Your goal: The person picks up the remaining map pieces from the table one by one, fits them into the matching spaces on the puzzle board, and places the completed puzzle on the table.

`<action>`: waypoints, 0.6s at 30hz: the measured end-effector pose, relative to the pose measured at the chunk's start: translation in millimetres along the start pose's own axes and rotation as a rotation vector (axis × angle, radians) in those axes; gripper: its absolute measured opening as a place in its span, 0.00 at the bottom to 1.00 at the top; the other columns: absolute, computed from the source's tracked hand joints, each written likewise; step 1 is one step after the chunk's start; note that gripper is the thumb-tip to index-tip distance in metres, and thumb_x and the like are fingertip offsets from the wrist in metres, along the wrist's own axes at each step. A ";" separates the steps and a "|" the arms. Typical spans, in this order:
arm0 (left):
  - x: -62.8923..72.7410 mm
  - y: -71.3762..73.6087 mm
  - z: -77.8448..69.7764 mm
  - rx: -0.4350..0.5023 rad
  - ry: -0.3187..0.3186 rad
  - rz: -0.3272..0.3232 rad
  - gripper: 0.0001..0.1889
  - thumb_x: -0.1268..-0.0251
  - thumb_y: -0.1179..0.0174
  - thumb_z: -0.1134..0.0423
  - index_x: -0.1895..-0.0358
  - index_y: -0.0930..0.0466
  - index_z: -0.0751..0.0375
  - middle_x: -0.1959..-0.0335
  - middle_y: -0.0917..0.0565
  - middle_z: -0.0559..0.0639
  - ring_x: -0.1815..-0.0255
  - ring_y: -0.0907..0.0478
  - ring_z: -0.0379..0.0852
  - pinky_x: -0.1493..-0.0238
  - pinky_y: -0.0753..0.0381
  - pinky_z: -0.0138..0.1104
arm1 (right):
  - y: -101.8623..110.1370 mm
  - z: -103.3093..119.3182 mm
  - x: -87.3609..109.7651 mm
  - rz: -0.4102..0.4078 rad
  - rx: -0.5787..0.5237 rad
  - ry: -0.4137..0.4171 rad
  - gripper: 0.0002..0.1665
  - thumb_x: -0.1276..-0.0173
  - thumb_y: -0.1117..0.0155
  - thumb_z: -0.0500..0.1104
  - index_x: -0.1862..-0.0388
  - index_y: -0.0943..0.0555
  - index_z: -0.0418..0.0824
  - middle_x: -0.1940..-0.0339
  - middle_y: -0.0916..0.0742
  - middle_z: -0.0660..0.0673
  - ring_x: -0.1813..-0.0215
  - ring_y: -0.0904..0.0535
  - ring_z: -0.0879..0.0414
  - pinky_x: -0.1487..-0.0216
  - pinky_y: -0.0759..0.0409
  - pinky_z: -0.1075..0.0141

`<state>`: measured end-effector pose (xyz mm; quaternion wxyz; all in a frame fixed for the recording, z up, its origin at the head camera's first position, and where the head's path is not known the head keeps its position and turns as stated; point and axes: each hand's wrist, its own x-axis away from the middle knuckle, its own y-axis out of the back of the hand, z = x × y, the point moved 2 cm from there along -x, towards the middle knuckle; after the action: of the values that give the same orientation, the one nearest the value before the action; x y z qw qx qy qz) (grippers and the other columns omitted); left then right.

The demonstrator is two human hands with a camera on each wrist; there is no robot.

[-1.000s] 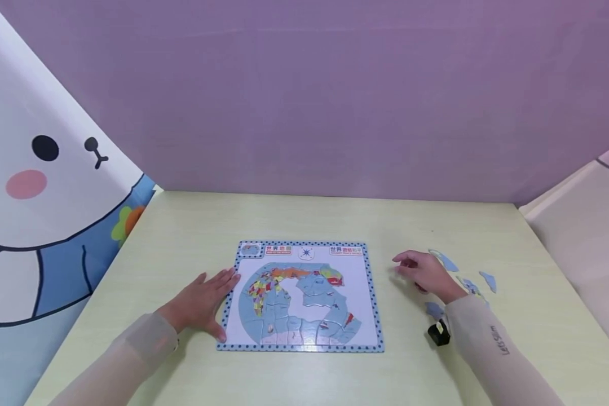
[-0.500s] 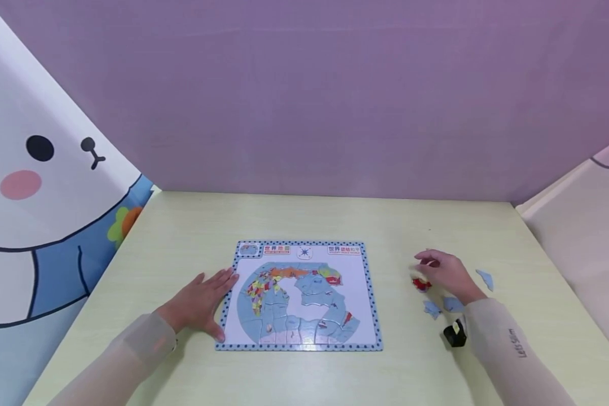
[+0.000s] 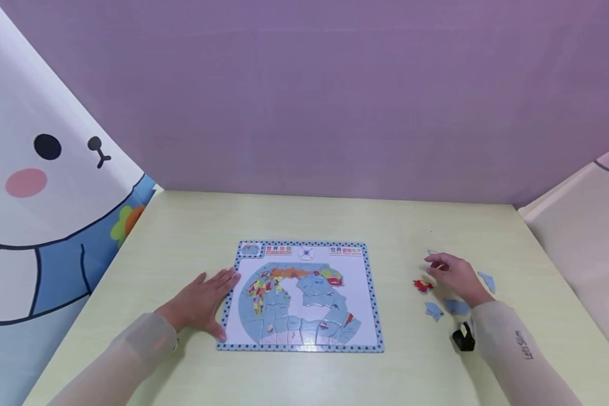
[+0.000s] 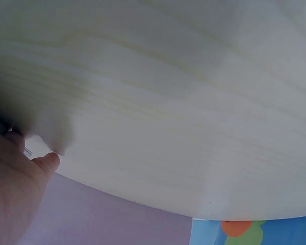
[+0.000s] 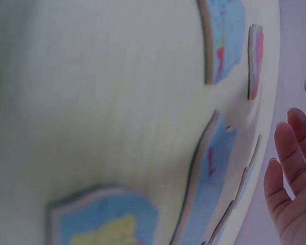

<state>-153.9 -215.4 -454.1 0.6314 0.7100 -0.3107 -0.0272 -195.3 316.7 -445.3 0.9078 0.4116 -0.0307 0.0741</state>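
Note:
A world-map jigsaw board [image 3: 378, 330] with a blue dotted border lies flat, partly filled with pieces. My left hand [image 3: 201, 304] rests flat at its left edge, fingers straight and thumb near the lower left corner. Right of the board, my right hand [image 3: 457, 276] hovers over loose pieces with relaxed fingers. The right wrist view shows those fingers [image 5: 290, 148] apart with nothing between them. A red piece [image 3: 423, 286] lies just left of the hand; two blue pieces [image 3: 433, 310] lie below it. Another blue piece [image 3: 487, 282] is to its right, and a pale piece [image 3: 432, 252] peeks out behind the fingers.
The pale wooden table [image 3: 304, 217] ends at a purple backdrop [image 3: 304, 101]. A cartoon-printed cloth [image 3: 56, 237] hangs at the left. A small black device [image 3: 463, 338] sits at my right wrist. Close up, a blue-and-yellow piece [image 5: 107, 219] lies in the right wrist view.
My right hand has moved to the right, and the red piece now shows on the table beside it. The left hand has stayed at the board.

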 end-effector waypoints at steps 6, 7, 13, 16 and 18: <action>1.3 1.7 -2.0 -0.015 0.007 0.002 0.67 0.70 0.30 0.29 0.26 0.47 0.65 0.25 0.45 0.60 0.24 0.53 0.60 0.33 0.53 0.64 | 1.8 -7.8 0.9 -0.002 -0.005 -0.008 0.19 0.33 0.39 0.37 0.46 0.23 0.28 0.55 0.18 0.32 0.53 0.23 0.40 0.51 0.24 0.47; 1.2 1.9 -2.2 -0.017 0.007 0.003 0.67 0.70 0.30 0.29 0.26 0.47 0.65 0.25 0.45 0.60 0.24 0.53 0.60 0.33 0.52 0.64 | 2.3 -8.9 1.1 0.000 -0.003 -0.013 0.19 0.32 0.39 0.38 0.45 0.24 0.28 0.54 0.18 0.32 0.52 0.23 0.40 0.51 0.24 0.46; 1.1 2.3 -3.1 -0.019 0.004 0.003 0.66 0.70 0.30 0.28 0.26 0.47 0.65 0.25 0.45 0.60 0.25 0.53 0.60 0.33 0.52 0.64 | 6.9 -14.6 2.0 0.009 0.038 -0.008 0.21 0.31 0.39 0.40 0.45 0.23 0.27 0.51 0.20 0.30 0.52 0.24 0.39 0.51 0.23 0.46; 1.0 2.0 -2.9 -0.018 0.004 0.000 0.66 0.70 0.30 0.29 0.26 0.46 0.64 0.25 0.45 0.60 0.25 0.53 0.60 0.33 0.52 0.64 | 11.0 -16.6 1.4 -0.003 0.080 0.011 0.22 0.33 0.38 0.40 0.46 0.23 0.26 0.53 0.19 0.30 0.54 0.23 0.39 0.54 0.22 0.48; 0.9 1.9 -2.8 -0.019 0.008 0.000 0.66 0.70 0.30 0.29 0.26 0.47 0.64 0.25 0.45 0.59 0.24 0.53 0.60 0.33 0.52 0.64 | 14.3 -18.2 0.0 -0.004 0.109 -0.003 0.22 0.34 0.37 0.40 0.45 0.23 0.26 0.55 0.19 0.31 0.56 0.22 0.41 0.58 0.21 0.51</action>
<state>-152.8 -213.4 -451.5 0.6394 0.7040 -0.3080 -0.0274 -197.7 339.7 -446.6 0.8842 0.4605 -0.0272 0.0731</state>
